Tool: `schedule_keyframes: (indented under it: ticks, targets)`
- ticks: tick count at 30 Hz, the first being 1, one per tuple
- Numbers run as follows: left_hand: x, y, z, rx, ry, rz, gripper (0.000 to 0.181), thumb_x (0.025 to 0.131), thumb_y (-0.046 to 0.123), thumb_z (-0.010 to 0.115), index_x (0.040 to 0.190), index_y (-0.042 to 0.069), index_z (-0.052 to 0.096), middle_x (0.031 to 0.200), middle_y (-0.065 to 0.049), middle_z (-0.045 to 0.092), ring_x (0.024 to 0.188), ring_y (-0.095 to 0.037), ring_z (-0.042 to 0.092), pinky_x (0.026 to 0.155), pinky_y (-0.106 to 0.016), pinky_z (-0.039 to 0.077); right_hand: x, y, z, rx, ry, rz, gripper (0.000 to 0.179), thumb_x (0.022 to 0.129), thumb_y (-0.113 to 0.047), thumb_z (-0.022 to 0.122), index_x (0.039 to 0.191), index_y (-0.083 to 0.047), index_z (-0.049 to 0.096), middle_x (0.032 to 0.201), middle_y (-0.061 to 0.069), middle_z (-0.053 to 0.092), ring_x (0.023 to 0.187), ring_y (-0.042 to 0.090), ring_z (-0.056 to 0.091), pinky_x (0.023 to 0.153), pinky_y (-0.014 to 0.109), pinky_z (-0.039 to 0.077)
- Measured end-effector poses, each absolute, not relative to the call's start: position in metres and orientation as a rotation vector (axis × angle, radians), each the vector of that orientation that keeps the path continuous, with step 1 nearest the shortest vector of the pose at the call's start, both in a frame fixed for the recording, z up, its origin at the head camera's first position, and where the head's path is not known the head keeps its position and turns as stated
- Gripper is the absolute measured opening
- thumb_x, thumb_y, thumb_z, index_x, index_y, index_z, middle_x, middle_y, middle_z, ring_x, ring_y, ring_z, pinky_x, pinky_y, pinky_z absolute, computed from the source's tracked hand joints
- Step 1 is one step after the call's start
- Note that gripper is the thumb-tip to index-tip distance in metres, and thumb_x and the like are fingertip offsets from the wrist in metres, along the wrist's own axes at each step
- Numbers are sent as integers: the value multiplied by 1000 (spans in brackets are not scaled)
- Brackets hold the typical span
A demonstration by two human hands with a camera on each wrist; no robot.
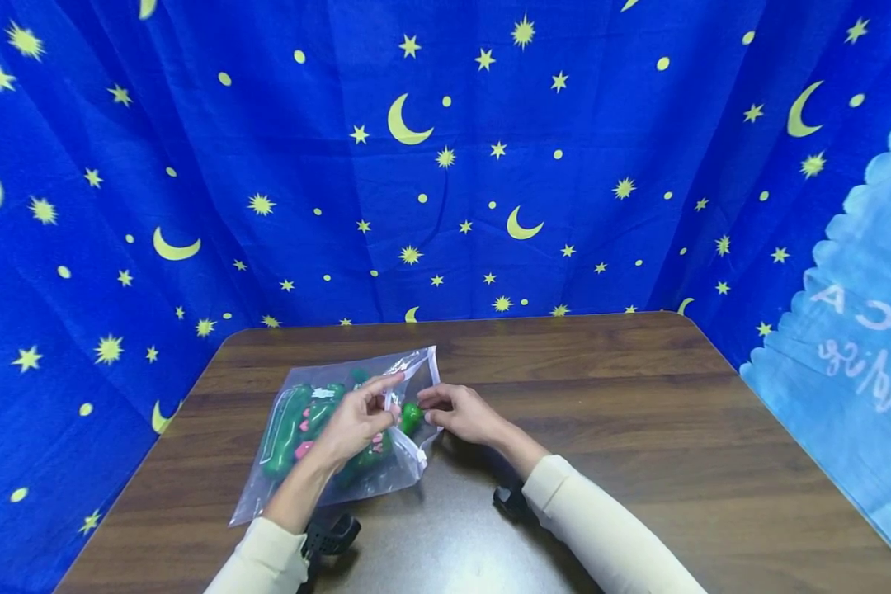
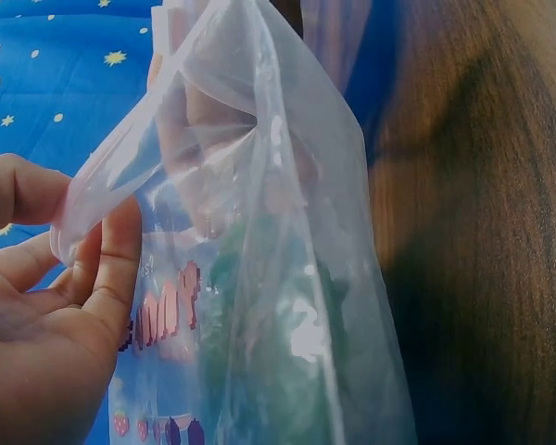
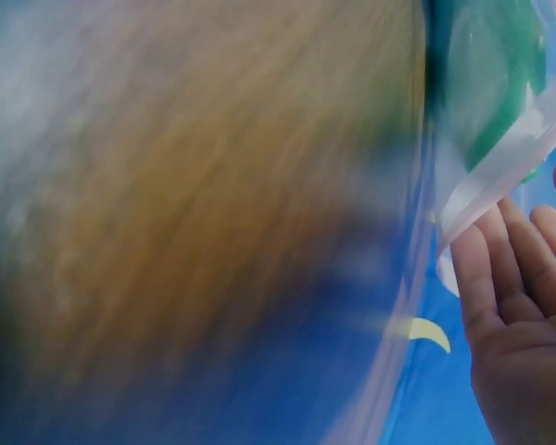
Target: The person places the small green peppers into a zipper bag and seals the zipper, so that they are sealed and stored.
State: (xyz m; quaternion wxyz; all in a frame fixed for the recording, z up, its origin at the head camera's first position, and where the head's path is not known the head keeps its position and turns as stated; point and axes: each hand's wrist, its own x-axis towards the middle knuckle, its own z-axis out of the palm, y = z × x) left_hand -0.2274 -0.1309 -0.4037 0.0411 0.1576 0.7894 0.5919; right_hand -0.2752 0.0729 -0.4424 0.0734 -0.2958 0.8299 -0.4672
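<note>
A clear plastic zip bag (image 1: 267,495) with pink print lies on the table, its mouth turned to the right. Several green things (image 1: 289,429) show through the plastic, their kind unclear. My left hand (image 1: 356,425) pinches the edge of the mouth between thumb and fingers, holding it raised; the left wrist view shows this hand (image 2: 65,297) on the plastic. At the mouth sits a bright green, glossy rounded thing (image 1: 412,418). My right hand (image 1: 464,412) is just right of it. In the right wrist view this hand (image 3: 524,306) has extended fingers by the bag's white edge (image 3: 510,171).
The brown wooden table (image 1: 601,396) extends to the right of the bag. A blue curtain (image 1: 460,190) with yellow moons and stars hangs behind and at the sides. Light blue cloth (image 1: 854,346) with lettering hangs at the right. Black wrist mounts (image 1: 332,535) sit under both forearms.
</note>
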Motion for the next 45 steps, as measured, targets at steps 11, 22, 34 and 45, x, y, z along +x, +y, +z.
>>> schedule_keyframes:
  ticks: [11,22,34,45]
  targets:
    - [-228,-132,-405,484,2422,1820,59,80,-8,54,138,2,46,117,-21,50,66,-6,49,48,-17,43,-275,77,-443,-897,2523,-1397,36,87,-10,61,122,-1,59,113,11,68,104,22,65,91,33,52]
    - [-228,-132,-409,484,2442,1832,59,80,-8,56,137,0,46,112,-21,52,69,-5,50,53,-16,44,-269,93,-444,-908,2567,-1406,34,88,-14,61,120,-3,61,113,10,69,105,24,64,95,40,50]
    - [-228,-131,-408,498,2461,1830,57,81,-7,58,136,0,47,114,-22,51,68,-5,48,52,-15,42,-262,102,-444,-865,2553,-1457,31,87,-12,62,117,-1,62,106,12,70,100,23,64,92,36,50]
    - [-227,-130,-407,500,2464,1826,57,79,-8,56,135,1,49,114,-22,52,69,-5,50,51,-16,42,-262,92,-445,-923,2474,-1415,31,88,-8,58,118,0,61,107,12,70,100,22,66,87,21,50]
